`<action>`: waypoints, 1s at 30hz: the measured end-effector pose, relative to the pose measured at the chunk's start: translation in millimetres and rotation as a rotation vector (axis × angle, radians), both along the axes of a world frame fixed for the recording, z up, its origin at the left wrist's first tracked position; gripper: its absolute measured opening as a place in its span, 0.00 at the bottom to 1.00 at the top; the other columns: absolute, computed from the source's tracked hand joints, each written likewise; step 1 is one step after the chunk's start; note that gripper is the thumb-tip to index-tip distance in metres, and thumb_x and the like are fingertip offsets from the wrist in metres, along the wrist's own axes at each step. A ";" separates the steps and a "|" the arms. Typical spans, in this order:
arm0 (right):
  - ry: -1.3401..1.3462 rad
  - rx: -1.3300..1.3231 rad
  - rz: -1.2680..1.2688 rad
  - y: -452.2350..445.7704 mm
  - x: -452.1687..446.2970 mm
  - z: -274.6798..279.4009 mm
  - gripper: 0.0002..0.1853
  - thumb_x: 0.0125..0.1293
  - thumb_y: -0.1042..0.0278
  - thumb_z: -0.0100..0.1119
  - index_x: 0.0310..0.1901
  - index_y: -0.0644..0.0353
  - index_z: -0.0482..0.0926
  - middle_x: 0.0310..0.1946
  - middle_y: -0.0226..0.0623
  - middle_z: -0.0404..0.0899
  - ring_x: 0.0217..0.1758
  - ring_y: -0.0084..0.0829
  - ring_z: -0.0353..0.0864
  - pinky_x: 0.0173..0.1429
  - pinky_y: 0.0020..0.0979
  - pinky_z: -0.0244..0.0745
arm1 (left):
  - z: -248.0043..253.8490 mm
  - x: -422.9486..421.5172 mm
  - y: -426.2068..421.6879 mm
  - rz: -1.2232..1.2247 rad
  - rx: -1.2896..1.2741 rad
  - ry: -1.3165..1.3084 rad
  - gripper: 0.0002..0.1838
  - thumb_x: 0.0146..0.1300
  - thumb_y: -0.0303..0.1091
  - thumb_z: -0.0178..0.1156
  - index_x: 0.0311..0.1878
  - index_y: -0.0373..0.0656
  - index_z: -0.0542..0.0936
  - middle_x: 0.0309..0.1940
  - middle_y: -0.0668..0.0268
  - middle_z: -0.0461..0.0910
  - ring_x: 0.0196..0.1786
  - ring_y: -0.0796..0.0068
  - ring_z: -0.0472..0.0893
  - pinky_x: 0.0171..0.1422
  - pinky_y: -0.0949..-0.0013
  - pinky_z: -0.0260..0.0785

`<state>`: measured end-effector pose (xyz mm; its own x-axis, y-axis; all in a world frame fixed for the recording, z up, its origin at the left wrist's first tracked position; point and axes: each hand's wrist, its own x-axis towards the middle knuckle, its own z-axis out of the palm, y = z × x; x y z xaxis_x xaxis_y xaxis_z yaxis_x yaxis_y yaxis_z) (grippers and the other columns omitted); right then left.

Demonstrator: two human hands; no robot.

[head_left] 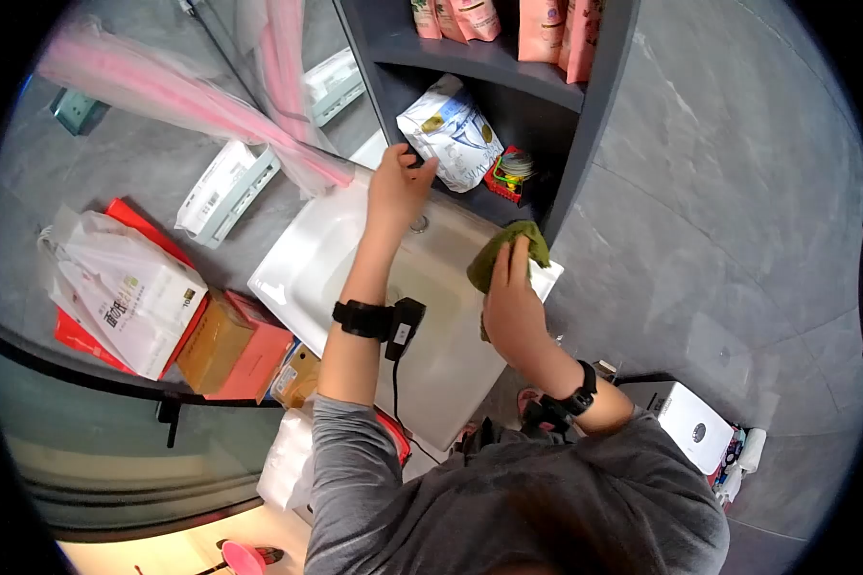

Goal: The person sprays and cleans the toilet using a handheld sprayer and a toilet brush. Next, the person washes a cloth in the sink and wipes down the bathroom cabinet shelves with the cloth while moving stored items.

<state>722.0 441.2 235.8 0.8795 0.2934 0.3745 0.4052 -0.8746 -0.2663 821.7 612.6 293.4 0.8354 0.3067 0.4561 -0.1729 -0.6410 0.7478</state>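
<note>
My right hand [516, 309] grips a green cloth [489, 261] at the right rim of the white washbasin [283, 254]. The cloth is bunched under the fingers and hangs over the basin's corner. My left hand [400, 190] is raised over the basin's back edge, in front of the shelf. Its fingers are loosely bent and apart, and I see nothing held in them. Close by, on the shelf, leans a white and blue bag [451, 134]. The basin's drain fitting [419, 223] shows just to the right of the left wrist.
Pink packets [551, 34] stand on the dark shelf unit [479, 62], with a small red basket [505, 182] lower down. Left of the basin are a white plastic bag [125, 287], cardboard boxes [216, 345] and a wall-mounted tissue holder [228, 192]. A white box [686, 422] stands at lower right.
</note>
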 end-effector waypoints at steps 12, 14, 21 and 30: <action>0.069 0.118 0.049 50.3 51.5 -9.4 0.30 0.46 0.76 0.51 0.53 0.76 0.57 0.56 0.61 0.51 0.48 0.48 0.68 0.41 0.30 0.73 | 23.9 3.8 -17.9 0.049 0.168 -0.275 0.18 0.45 0.34 0.62 0.38 0.39 0.70 0.32 0.53 0.74 0.38 0.52 0.73 0.39 0.61 0.65; -0.384 0.151 0.087 53.7 70.0 -25.9 0.29 0.47 0.74 0.52 0.52 0.75 0.59 0.56 0.61 0.53 0.41 0.43 0.74 0.35 0.29 0.75 | 48.1 -13.3 -5.5 -0.013 0.186 -0.380 0.17 0.45 0.32 0.62 0.38 0.38 0.70 0.32 0.53 0.75 0.37 0.52 0.74 0.38 0.63 0.65; 0.046 0.040 0.095 71.4 106.3 24.5 0.19 0.49 0.72 0.50 0.44 0.73 0.68 0.44 0.52 0.67 0.42 0.37 0.75 0.26 0.31 0.74 | 77.3 -66.5 26.0 0.052 0.149 -0.254 0.18 0.46 0.30 0.62 0.41 0.38 0.72 0.30 0.57 0.76 0.32 0.69 0.76 0.35 0.72 0.66; -0.114 0.174 -0.106 110.1 168.0 24.7 0.12 0.48 0.66 0.49 0.34 0.63 0.72 0.39 0.44 0.70 0.46 0.37 0.64 0.47 0.34 0.57 | 61.2 -85.4 35.8 0.053 -0.036 -0.251 0.20 0.48 0.28 0.62 0.45 0.36 0.71 0.36 0.63 0.77 0.36 0.78 0.75 0.32 0.78 0.66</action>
